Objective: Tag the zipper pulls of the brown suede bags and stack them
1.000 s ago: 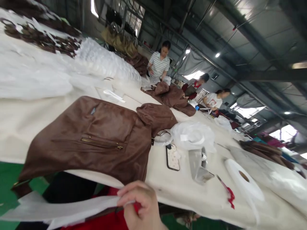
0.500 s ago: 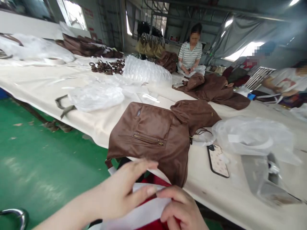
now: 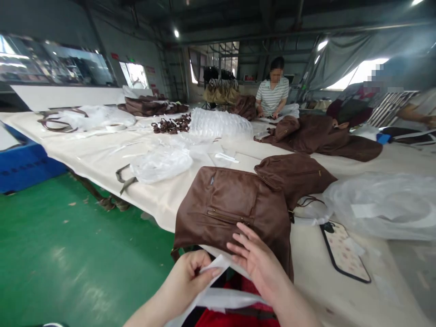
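Note:
My left hand [image 3: 187,279] pinches a thin white strip [image 3: 231,298], whose material I cannot make out, between thumb and fingers. The strip loops down below the hands, in front of something red. My right hand [image 3: 257,261] has its fingers spread and holds nothing. It is over the lower front edge of a brown leather-look bag [image 3: 231,200]; whether the fingertips touch the bag I cannot tell. The bag lies front up at the table edge, its zipped pocket showing. A second brown bag [image 3: 303,177] lies against its right side.
To the right are a phone [image 3: 347,252] and a clear plastic bag [image 3: 384,204]. Behind lie wrapped plastic [image 3: 163,165], a bubble-wrap bundle [image 3: 221,122] and more brown bags [image 3: 316,134] on the cloth-covered table [image 3: 156,200]. A person in a striped shirt [image 3: 272,97] works across it.
My left hand has closed on the white strip and lifted its end. My right hand has moved up and forward, its fingers now spread. The view has turned toward the left.

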A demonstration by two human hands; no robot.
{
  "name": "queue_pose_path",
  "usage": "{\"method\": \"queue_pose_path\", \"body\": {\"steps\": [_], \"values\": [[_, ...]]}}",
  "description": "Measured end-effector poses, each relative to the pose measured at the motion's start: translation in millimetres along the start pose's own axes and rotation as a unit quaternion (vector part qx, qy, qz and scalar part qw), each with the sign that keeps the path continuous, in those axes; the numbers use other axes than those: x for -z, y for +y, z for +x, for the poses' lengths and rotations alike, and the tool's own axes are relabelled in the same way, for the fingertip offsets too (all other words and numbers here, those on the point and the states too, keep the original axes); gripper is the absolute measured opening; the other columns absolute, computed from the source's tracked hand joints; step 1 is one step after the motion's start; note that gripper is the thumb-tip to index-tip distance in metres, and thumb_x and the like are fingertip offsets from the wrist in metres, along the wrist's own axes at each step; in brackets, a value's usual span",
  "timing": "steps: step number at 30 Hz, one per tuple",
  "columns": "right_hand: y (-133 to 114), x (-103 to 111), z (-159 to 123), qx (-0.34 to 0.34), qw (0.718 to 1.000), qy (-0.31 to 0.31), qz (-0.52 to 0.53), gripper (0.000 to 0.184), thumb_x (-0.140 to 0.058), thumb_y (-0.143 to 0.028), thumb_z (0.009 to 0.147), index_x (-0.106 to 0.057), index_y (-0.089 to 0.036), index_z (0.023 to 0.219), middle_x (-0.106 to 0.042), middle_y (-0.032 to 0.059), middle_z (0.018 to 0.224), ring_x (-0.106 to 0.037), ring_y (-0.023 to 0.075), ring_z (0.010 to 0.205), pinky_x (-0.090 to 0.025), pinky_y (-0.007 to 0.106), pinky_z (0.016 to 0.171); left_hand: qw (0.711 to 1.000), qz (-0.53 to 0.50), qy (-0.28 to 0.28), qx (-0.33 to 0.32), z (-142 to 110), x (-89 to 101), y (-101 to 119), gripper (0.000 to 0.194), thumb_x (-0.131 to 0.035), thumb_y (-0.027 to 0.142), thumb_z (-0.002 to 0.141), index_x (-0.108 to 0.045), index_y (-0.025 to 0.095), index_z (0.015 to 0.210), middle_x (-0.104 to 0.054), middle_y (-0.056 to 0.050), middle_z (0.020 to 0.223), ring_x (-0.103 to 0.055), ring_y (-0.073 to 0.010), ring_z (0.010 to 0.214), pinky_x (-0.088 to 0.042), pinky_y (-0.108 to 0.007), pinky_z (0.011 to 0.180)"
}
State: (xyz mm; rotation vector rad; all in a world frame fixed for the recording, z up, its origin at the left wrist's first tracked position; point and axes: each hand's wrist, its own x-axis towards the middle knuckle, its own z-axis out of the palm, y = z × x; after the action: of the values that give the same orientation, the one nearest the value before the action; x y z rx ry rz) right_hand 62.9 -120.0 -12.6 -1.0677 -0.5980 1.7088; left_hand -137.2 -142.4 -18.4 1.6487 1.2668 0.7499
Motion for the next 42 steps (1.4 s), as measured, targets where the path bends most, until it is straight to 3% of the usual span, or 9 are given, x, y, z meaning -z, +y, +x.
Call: {"method": "queue_pose_path", "body": {"steps": [2,6,8,12,16,19,23,34,42], "values": [[-2,-13,21,-0.044,0.996,0.001,0.081,0.06,-0.074,-0.033,0.073,-0.054,-0.027,0.129,-0.067,0.0072,0.102,-0.068,0.0211,0.093,-0.053,0.028,0.074,1.0,-0.005,0.021,-0.012,-1,3.5,-2,0.045,-0.054,0.053,0.086,-0.04,0.017,0.061,-0.037,0.004,0.06,-0.031,-0.0086,0.056,-0.029,-0.02,0.052],[2,-23,41,-0.068,0.992,0.023,0.107,0.028,-0.072,-0.032,0.075,-0.071,-0.017,0.098,-0.069,0.0087,0.094,-0.066,0.0142,0.078,-0.049,0.019,0.06,0.998,-0.022,0.056,-0.027,-5,11.4,-9,0.049,-0.046,0.058,0.088,-0.037,0.018,0.061,-0.033,0.004,0.06,-0.03,-0.0088,0.056,-0.028,-0.021,0.052],[8,-21,39,-0.04,0.995,0.031,0.086,0.025,-0.077,-0.034,0.071,-0.073,-0.015,0.086,-0.069,0.0086,0.1,-0.063,0.0104,0.069,-0.045,0.017,0.053,0.997,-0.041,0.067,-0.016,-7,18.7,-15,0.051,-0.045,0.062,0.087,-0.037,0.018,0.061,-0.031,0.004,0.059,-0.028,-0.0086,0.055,-0.027,-0.021,0.051],[22,-10,22,0.033,0.999,0.016,0.022,0.038,-0.085,-0.036,0.06,-0.073,-0.018,0.091,-0.071,0.0063,0.09,-0.053,0.0066,0.056,-0.041,0.018,0.051,0.994,-0.086,0.064,0.021,-14,34.8,-26,0.051,-0.049,0.065,0.084,-0.04,0.018,0.065,-0.03,0.006,0.058,-0.025,-0.0081,0.054,-0.024,-0.02,0.049],[24,-2,1,0.04,0.994,-0.059,-0.079,0.034,-0.083,-0.038,0.065,-0.07,-0.017,0.089,-0.07,0.0045,0.08,-0.047,0.0057,0.05,-0.036,0.018,0.047,0.996,-0.084,0.031,0.011,-21,42.9,-26,0.045,-0.051,0.057,0.086,-0.045,0.017,0.068,-0.038,0.004,0.061,-0.032,-0.0086,0.056,-0.03,-0.02,0.052],[18,0,-13,0.056,0.985,-0.106,-0.124,0.027,-0.078,-0.038,0.072,-0.069,-0.017,0.088,-0.069,0.0039,0.078,-0.05,0.007,0.052,-0.039,0.019,0.049,1.0,0.0,0.01,-0.019,-24,43.1,-21,0.038,-0.054,0.046,0.089,-0.054,0.015,0.068,-0.049,0.0,0.065,-0.043,-0.0105,0.062,-0.036,-0.021,0.061],[9,-2,-22,0.102,0.987,-0.067,-0.102,0.024,-0.077,-0.036,0.074,-0.067,-0.019,0.089,-0.069,0.004,0.081,-0.055,0.0099,0.06,-0.045,0.021,0.056,0.997,0.053,-0.033,-0.049,-27,40.8,-17,0.032,-0.052,0.038,0.092,-0.065,0.014,0.075,-0.057,-0.003,0.071,-0.05,-0.012,0.066,-0.038,-0.022,0.066],[16,4,-13,0.165,0.981,-0.01,-0.099,0.028,-0.079,-0.038,0.071,-0.067,-0.02,0.088,-0.072,0.0061,0.084,-0.062,0.0133,0.063,-0.053,0.024,0.06,0.997,0.03,-0.06,-0.039,-38,41.7,-21,0.029,-0.054,0.037,0.091,-0.065,0.014,0.078,-0.058,-0.003,0.073,-0.051,-0.0119,0.068,-0.039,-0.021,0.065],[14,-3,-24,0.185,0.968,0.009,-0.17,0.029,-0.076,-0.046,0.072,-0.069,-0.02,0.084,-0.072,0.008,0.088,-0.065,0.0185,0.073,-0.054,0.028,0.066,0.997,-0.047,-0.052,0.032,-36,38.7,-29,0.037,-0.054,0.046,0.089,-0.06,0.012,0.073,-0.047,0.0,0.069,-0.041,-0.0096,0.062,-0.035,-0.019,0.058]]}}
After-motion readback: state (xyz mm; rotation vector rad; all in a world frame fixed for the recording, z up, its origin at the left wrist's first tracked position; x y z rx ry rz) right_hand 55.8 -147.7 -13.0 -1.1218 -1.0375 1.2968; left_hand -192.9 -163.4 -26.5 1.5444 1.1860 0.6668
